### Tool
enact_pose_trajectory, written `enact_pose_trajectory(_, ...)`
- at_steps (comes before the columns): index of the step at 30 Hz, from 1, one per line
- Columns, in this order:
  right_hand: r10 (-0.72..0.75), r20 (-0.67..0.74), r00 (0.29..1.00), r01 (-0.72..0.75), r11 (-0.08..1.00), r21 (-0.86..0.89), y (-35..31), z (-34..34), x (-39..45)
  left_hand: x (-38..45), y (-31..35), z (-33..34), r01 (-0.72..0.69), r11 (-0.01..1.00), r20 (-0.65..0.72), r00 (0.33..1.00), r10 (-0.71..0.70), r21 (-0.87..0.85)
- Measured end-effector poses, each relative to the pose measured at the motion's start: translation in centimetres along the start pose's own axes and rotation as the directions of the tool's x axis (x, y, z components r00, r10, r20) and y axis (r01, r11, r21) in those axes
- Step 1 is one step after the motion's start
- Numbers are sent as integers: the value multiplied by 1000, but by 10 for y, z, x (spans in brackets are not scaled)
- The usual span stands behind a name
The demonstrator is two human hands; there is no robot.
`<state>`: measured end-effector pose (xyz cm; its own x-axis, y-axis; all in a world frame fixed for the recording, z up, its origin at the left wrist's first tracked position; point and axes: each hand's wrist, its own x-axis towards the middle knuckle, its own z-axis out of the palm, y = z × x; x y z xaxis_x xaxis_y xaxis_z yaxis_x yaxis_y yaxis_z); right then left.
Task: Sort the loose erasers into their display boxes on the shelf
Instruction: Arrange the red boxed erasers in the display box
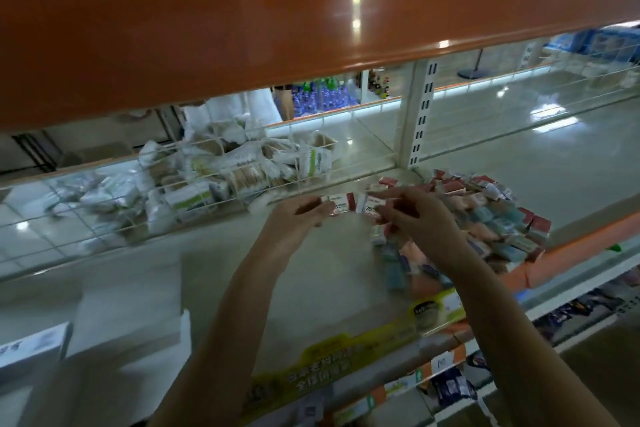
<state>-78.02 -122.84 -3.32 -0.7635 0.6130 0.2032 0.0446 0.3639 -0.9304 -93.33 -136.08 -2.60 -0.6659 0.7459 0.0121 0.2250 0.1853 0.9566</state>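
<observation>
On the shelf (311,288), sorting erasers, both hands busy.
My left hand (298,218) pinches one eraser (341,204); my right hand (412,215) curls on a second (369,206), both long axes across me; the loose pile (485,218), too many to count, lies right, nearer my right hand; no display box is clear.

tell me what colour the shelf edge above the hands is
Orange, glossy with light reflections; the shelf edge shows best in the head view, the only one.
</observation>
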Motion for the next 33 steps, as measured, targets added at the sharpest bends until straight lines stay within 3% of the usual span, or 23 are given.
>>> enact_pose_trajectory(9, -49, 172, 984, 9, 974, 225, -43, 87, 5, -69, -21, -98, 60, 998, -245, 967, -66, -34)
enact_pose_trajectory(17, -136, 335, 932, 80, 981, 175, -85, 195, -1, -130, -42, -199, 103, 994, -376, 923, -85, 28)
enact_pose_trajectory(26, -139, 451, 882, 106, 990, 98, -125, 335, -21, -196, -78, -315, 128, 992, -433, 894, -118, -6)
enact_pose_trajectory(33, -140, 567, 812, 160, 987, 15, -150, 422, -39, -240, -113, -391, 189, 980, -498, 857, -133, 64)
